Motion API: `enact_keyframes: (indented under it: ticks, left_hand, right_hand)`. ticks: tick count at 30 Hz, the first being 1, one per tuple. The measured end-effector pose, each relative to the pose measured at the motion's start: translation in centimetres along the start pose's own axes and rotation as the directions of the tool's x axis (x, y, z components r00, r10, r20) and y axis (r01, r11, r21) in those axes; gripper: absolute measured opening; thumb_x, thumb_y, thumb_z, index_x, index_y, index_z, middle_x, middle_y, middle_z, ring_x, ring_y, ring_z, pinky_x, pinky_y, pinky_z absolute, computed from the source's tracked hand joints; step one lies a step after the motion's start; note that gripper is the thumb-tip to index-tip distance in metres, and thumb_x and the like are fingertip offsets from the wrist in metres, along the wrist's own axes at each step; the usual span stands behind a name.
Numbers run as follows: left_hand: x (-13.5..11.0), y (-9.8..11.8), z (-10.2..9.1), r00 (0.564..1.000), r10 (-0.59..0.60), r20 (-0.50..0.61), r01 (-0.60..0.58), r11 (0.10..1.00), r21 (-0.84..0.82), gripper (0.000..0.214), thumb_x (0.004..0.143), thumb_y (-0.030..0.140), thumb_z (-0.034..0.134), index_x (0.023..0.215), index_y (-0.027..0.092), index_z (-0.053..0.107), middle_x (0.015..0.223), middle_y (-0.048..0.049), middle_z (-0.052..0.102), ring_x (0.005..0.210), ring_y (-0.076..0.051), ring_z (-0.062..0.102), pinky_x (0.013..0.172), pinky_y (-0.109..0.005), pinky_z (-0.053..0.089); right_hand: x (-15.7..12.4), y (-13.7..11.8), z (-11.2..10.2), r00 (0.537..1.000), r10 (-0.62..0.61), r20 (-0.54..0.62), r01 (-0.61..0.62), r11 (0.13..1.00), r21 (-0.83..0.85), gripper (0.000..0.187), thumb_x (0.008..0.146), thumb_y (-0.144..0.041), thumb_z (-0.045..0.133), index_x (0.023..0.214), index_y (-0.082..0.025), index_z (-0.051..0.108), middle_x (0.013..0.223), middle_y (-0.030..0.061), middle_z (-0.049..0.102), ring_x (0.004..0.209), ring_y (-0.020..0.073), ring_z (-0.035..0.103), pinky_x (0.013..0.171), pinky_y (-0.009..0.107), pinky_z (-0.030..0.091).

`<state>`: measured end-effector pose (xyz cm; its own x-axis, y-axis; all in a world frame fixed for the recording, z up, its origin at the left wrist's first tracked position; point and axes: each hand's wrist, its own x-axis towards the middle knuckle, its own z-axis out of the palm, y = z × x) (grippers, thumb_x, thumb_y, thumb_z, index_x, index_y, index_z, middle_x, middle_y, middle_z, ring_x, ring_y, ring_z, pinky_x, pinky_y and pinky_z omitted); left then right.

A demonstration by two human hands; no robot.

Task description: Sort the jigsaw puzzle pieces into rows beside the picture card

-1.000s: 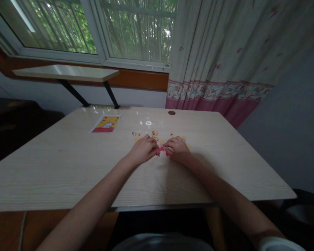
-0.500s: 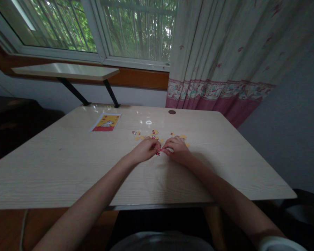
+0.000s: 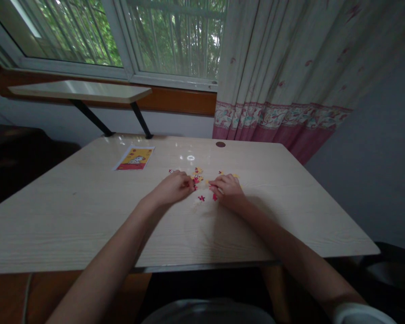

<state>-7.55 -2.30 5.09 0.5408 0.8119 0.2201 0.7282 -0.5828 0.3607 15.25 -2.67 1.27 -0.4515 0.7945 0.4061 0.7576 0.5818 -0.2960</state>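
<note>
My left hand (image 3: pixel 176 185) has its fingers pinched on a red jigsaw piece (image 3: pixel 195 187), beside a small cluster of yellow and red jigsaw pieces (image 3: pixel 197 171). To the right, my right hand (image 3: pixel 227 190) is closed at the fingertips, where a bit of pink-red piece shows; most of it is hidden. One red jigsaw piece (image 3: pixel 201 198) lies loose between and below the hands. Another red piece (image 3: pixel 215 197) is on the table under my right hand. Yellow pieces (image 3: pixel 235 176) lie behind that hand, partly covered.
A printed picture (image 3: pixel 134 158) in yellow and red, with a white animal figure, lies at the back left of the wooden table (image 3: pixel 97 220). Behind it stands a raised shelf (image 3: pixel 84 91) on black legs. A round brown disc (image 3: pixel 220 144) sits near the back edge, before the curtain (image 3: pixel 256 81).
My hands, close together over a pink-red piece before, are now apart. The left one has moved left and slightly away from me. Red pieces that were covered now show between them.
</note>
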Motion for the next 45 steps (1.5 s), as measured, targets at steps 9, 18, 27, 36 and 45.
enact_keyframes:
  ticks: [9,18,27,36,45]
  left_hand:
    - [-0.6,1.3,0.0,0.955,0.078,0.287,-0.035,0.988,-0.152,0.027,0.065,0.04,0.069,0.063,0.017,0.056,0.063,0.0025,0.053,0.059,-0.012,0.048,0.055,-0.021,0.032]
    - [-0.6,1.3,0.0,0.946,0.12,0.302,-0.038,0.964,-0.265,0.006,0.065,0.016,0.059,0.07,0.016,0.057,0.07,0.0009,0.055,0.063,-0.012,0.05,0.059,-0.021,0.036]
    - [-0.3,2.4,-0.9,0.967,0.163,0.197,-0.092,0.941,-0.326,0.008,0.072,0.014,0.052,0.067,0.014,0.058,0.068,-0.0011,0.058,0.065,-0.012,0.05,0.064,-0.023,0.038]
    - [-0.5,-0.1,-2.0,0.981,-0.195,-0.018,0.188,0.962,-0.198,0.026,0.082,0.032,0.048,0.088,0.015,0.067,0.081,-0.0061,0.067,0.067,-0.015,0.054,0.061,-0.024,0.039]
    - [-1.1,-2.9,-2.4,0.968,-0.249,-0.043,0.251,0.967,0.044,0.024,0.077,0.032,0.05,0.083,0.015,0.066,0.077,-0.0061,0.063,0.067,-0.016,0.054,0.06,-0.025,0.036]
  right_hand:
    - [-0.7,-2.2,0.2,0.951,-0.299,0.081,0.296,0.954,0.056,0.02,0.083,-0.04,0.057,0.091,-0.027,0.07,0.101,0.004,0.063,0.095,0.0204,0.046,0.083,0.036,0.032]
    - [-0.4,-0.9,-0.9,0.98,-0.198,-0.016,0.198,0.973,0.119,0.02,0.086,-0.034,0.054,0.078,-0.02,0.065,0.087,0.003,0.064,0.087,0.0167,0.048,0.082,0.032,0.031]
    - [-0.1,1.2,-1.2,0.999,-0.002,0.032,0.002,1.0,-0.021,0.018,0.08,-0.037,0.06,0.078,-0.02,0.065,0.087,0.0046,0.063,0.088,0.019,0.047,0.081,0.033,0.03]
    - [1.6,-0.5,-0.8,0.983,-0.068,0.173,0.072,0.997,-0.019,0.021,0.086,-0.032,0.053,0.099,-0.023,0.067,0.098,0.0047,0.064,0.095,0.0194,0.046,0.084,0.033,0.029]
    - [4.1,-2.0,-1.1,0.929,-0.112,0.353,0.149,0.986,-0.08,0.023,0.086,-0.039,0.054,0.102,-0.029,0.067,0.101,0.0035,0.066,0.096,0.0214,0.047,0.079,0.033,0.03]
